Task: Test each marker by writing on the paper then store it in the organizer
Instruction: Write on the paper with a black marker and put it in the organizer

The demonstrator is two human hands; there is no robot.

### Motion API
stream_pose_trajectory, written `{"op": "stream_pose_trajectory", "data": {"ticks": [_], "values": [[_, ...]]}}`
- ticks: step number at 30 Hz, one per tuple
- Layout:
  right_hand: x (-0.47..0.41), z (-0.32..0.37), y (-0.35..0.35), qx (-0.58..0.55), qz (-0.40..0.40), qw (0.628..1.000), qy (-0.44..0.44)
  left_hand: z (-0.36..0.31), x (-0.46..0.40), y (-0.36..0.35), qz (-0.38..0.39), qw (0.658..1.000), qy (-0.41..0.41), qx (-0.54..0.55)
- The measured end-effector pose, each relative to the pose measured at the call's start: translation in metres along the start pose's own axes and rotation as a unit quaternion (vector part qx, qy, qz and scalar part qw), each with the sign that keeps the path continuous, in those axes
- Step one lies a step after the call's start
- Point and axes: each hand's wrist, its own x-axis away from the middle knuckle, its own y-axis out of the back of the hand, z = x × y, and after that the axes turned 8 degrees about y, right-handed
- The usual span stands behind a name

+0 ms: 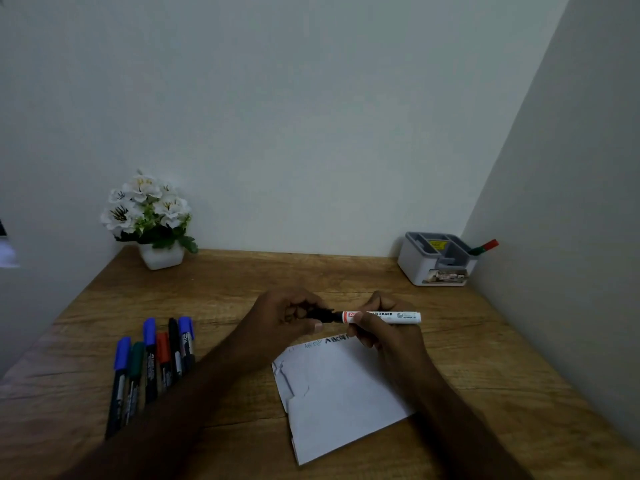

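The right hand (381, 327) grips a white-barrelled whiteboard marker (384, 317) around its middle, fingers curled over the barrel, which lies level with its butt end pointing right past the knuckles. The left hand (287, 315) meets it at the marker's dark tip end, fingers curled and pinching a black cap (317, 314) that sits at or on the tip; whether the cap is fully seated cannot be told.

Just below the two hands lies the white paper (341, 393) on the wooden desk (242, 282), its upper edge carrying black handwritten letters (335, 338) beside fainter scribbles to their left. The right wrist passes over the paper's right side.

To the left of the grip, beyond the left forearm, a row of capped markers (152, 362) lies side by side on the desk: blue, green, blue, red, black and blue caps, barrels pointing toward the person.

Up and to the right of the grip, well apart, the grey and white organizer (420, 268) stands in the desk's back corner, with a red-capped green marker (483, 247) leaning out of its right compartment.

Far up and left, a white pot of white artificial flowers (149, 216) stands against the wall.
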Motion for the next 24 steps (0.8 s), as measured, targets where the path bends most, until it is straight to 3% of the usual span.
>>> {"op": "stream_pose_trajectory", "data": {"ticks": [11, 24], "values": [[-0.0012, 0.0039, 0.0000, -0.077, 0.044, 0.994, -0.064, -0.0017, 0.0010, 0.0012, 0.046, 0.994, 0.076, 0.066], [-0.0001, 0.0063, 0.0005, -0.115, 0.076, 0.986, -0.092, -0.0087, 0.0043, -0.0029, 0.029, 0.993, 0.069, 0.095]]}}
